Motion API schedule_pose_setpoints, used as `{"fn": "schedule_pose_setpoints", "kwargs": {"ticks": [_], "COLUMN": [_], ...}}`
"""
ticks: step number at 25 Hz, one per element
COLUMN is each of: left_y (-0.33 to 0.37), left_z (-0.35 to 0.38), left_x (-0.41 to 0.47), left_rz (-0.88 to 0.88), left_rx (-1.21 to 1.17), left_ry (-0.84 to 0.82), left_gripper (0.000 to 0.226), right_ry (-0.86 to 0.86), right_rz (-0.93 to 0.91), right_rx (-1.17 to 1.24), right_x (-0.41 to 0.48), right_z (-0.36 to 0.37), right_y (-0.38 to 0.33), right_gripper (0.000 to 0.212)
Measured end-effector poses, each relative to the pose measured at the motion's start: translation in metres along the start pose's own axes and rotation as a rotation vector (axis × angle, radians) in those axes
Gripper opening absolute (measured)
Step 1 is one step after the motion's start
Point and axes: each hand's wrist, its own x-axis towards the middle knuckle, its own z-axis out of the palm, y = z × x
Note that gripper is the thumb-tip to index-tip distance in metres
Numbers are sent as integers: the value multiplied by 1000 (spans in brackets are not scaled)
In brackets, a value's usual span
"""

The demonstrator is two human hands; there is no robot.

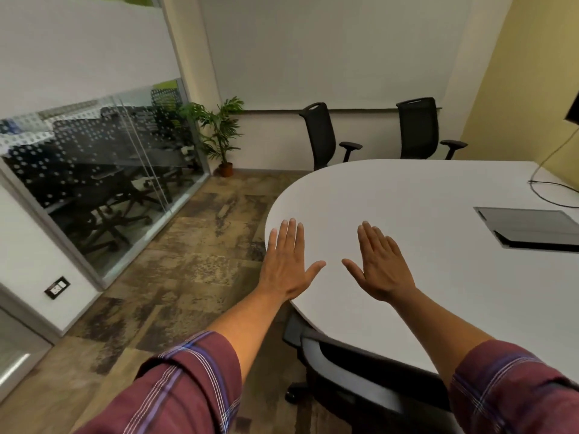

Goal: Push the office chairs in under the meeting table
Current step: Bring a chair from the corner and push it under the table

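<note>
my left hand and right hand hover flat, fingers spread, empty above the surface; i'd drop to the chair below its edge, push squarely.

potted plant in corner

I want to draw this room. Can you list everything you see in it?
Meeting table: one, white, right side.
Office chairs: three, black; two at the far side, one near, tucked under the table's edge.
Potted plant: one, green, far corner.
Cable: one, dark, on the table at right.
Table hatch: one, dark grey, in the tabletop.
Wall socket: one, black, left wall.
Left hand: open, flat, over the table's edge.
Right hand: open, flat, over the table.
</note>
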Motion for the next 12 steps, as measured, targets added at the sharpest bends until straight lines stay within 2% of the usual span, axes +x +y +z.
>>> {"fn": "schedule_pose_setpoints", "kwargs": {"ticks": [8,12], "left_y": [-91,-145], "left_z": [29,54], "left_x": [43,66], "left_rz": [-127,-123], "left_rx": [13,27], "left_ry": [-29,-53], "left_gripper": [103,105], "right_ry": [-47,-59], "right_rz": [-61,-53], "right_rx": [44,47], "right_x": [104,158], "right_z": [48,79], "right_y": [-45,-72], "right_gripper": [99,97]}}
